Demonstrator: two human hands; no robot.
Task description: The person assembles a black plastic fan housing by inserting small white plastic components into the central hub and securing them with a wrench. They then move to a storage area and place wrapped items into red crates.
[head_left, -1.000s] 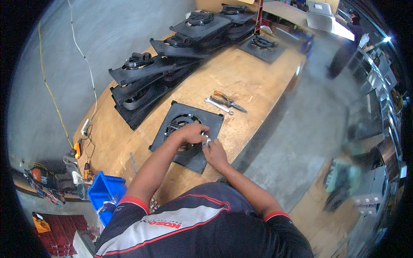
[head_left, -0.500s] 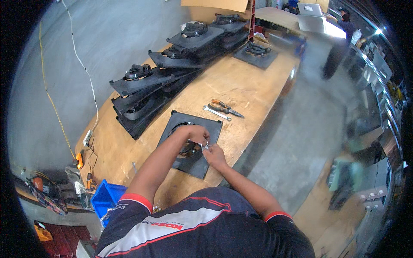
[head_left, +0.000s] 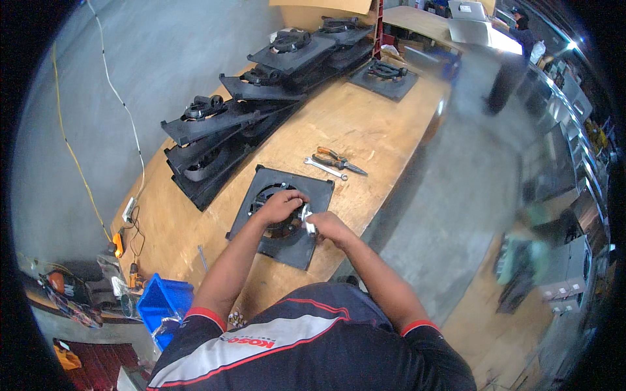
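Note:
A square black panel (head_left: 285,253) with a round ring-shaped opening lies flat on the wooden table in front of me. My left hand (head_left: 282,206) rests over the ring, fingers bent closed at its right side; what they pinch is hidden. Closed around a small white or silvery piece (head_left: 308,223), my right hand (head_left: 330,227) is at the ring's right edge. The piece stands between both hands, its exact kind too small to make out. Just beyond the panel lie a wrench (head_left: 326,169) and orange-and-black pliers (head_left: 340,161).
Similar black panels (head_left: 212,124) are stacked along the wall to the left, and another panel (head_left: 385,79) lies at the far right. A blue bin (head_left: 164,301) stands at the near left. An orange cord connector (head_left: 117,245) hangs by the table edge. Another person (head_left: 518,32) is far off.
My right hand has shifted slightly right, and more of the white piece shows. My left hand has moved left and lower onto the ring. The view has shifted slightly.

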